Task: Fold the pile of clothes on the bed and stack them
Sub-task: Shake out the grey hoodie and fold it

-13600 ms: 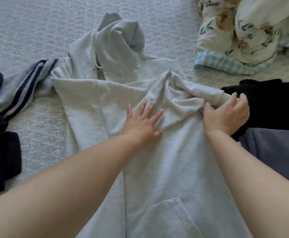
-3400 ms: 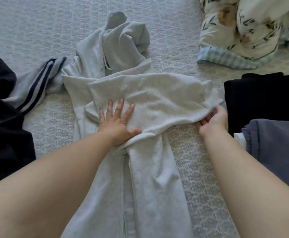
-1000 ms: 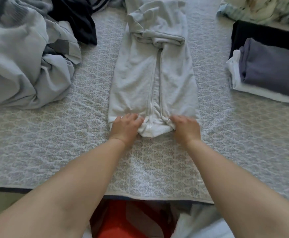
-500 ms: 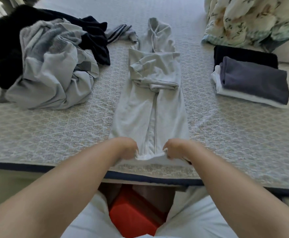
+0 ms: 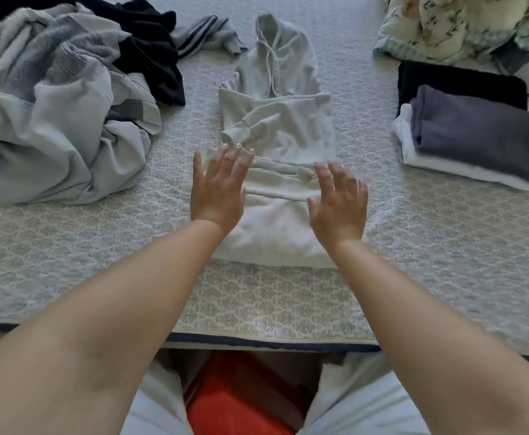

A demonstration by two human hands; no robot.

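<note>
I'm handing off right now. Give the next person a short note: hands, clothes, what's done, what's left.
Left hand and right hand: both open, fingers spread over the grey hoodie, gripping nothing.
Hoodie: mid-bed, sleeves in, bottom folded up; hood still sticks out.
Done: folded stack on the right.
Left: finish hoodie, stack it, then fold the unfolded pile on the left.

A bed fills the view, covered by a pale grey quilted bedspread with a repeating medallion pattern point(image 5: 256, 296) and a dark navy border along its near edge point(image 5: 256, 339). A crumpled cream floral duvet point(image 5: 464, 23) lies at the far right corner. Soft daylight falls evenly.
</note>
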